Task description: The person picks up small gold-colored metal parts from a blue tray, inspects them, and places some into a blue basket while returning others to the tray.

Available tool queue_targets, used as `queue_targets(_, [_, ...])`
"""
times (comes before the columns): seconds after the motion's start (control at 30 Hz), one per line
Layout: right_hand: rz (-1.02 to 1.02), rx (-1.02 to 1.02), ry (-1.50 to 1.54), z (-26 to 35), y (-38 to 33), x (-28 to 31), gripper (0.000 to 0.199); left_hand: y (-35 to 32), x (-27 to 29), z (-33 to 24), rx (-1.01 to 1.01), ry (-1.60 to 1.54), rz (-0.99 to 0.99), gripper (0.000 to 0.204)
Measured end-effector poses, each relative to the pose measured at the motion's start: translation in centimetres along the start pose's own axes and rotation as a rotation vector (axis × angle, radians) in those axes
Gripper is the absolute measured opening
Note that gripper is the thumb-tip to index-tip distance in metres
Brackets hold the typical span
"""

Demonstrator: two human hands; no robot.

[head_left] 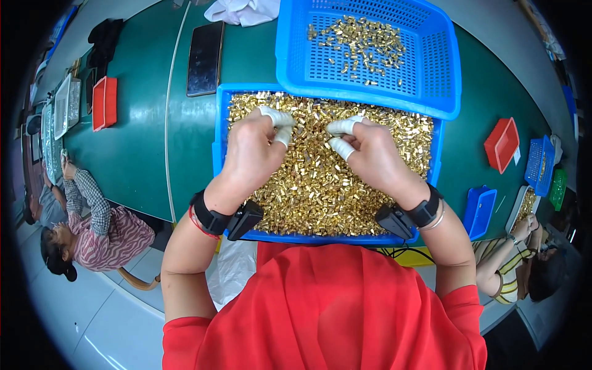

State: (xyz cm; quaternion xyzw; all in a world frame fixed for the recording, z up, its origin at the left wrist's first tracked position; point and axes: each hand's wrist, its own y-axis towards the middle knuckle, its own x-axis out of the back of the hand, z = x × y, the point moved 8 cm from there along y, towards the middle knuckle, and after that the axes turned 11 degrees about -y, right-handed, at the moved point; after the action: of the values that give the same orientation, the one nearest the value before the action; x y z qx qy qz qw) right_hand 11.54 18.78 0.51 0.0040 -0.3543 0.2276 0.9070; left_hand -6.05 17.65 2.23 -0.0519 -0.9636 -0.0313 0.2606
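Note:
A blue tray (220, 145) brims with small brass-coloured metal pieces (320, 185), short and tube-like. Over its far half, my left hand (253, 148) bends inward, thumb and forefinger in white finger covers and pinched together. Opposite it, my right hand (376, 154) has the same white covers, its thumb and forefinger drawn close at the tips. Both pairs of fingertips are just above or touching the pieces, with a small gap between the hands. Whatever sits in either pinch is too small to tell from the pieces behind.
A blue perforated basket (431, 68) with scattered brass pieces overlaps the tray's far edge. A dark phone (205, 58) and white cloth (242, 11) lie on the green table (139, 123). Red bins (105, 103) and a small blue bin (479, 211) stand aside. Other people sit at both sides.

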Motion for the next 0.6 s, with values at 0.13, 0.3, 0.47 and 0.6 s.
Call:
queue_targets(0.13, [-0.013, 0.128, -0.271, 0.8, 0.3, -1.9, 0.027, -1.3, -1.9, 0.4, 0.064, 0.101, 0.104, 0.018])
queue_targets(0.3, [0.002, 0.169, -0.508, 2.0, 1.3, -3.0, 0.028, -1.0, -3.1, 0.5, 0.052, 0.211, 0.129, 0.015])
queue_targets(0.47, [0.086, 0.192, -0.605, 2.7, 2.3, -2.9, 0.022, -0.3, -3.7, 0.8, 0.04, 0.196, 0.169, 0.014])
queue_targets(0.6, [0.141, 0.206, -0.604, 2.8, 2.8, -2.6, 0.016, -0.2, -4.1, 0.9, 0.022, 0.231, 0.207, 0.013])
